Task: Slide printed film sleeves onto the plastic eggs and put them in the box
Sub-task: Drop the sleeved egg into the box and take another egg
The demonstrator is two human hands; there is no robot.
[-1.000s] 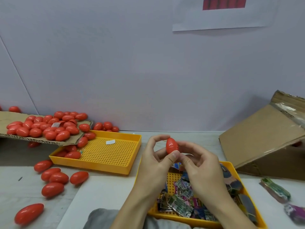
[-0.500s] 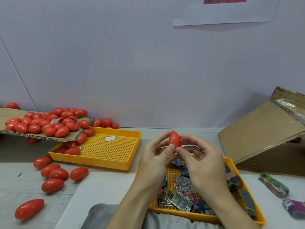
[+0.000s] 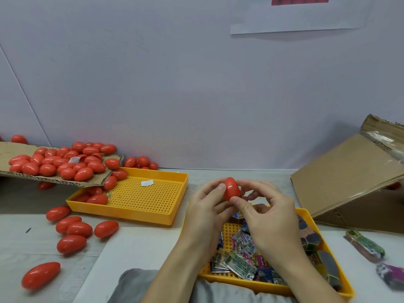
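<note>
Both hands hold one red egg [image 3: 231,189] upright above the near yellow tray [image 3: 306,215] of printed sleeves [image 3: 240,262]. The left hand [image 3: 205,213] pinches its left side; the right hand [image 3: 267,217] grips its right side and base. Loose eggs [image 3: 72,228] lie on the worktop [image 3: 135,254]; the cardboard box [image 3: 349,171] stands right.

— Changed since one second ago?
— Yes. Red egg [image 3: 231,189] lifted a little higher above the yellow tray of printed sleeves [image 3: 306,215], now turned more upright.
— And the grip?
— Left hand [image 3: 205,206] thumb shifted up along the egg's side. Right hand [image 3: 266,215] thumb now pressed at the lower end, other fingers spread looser.
</note>
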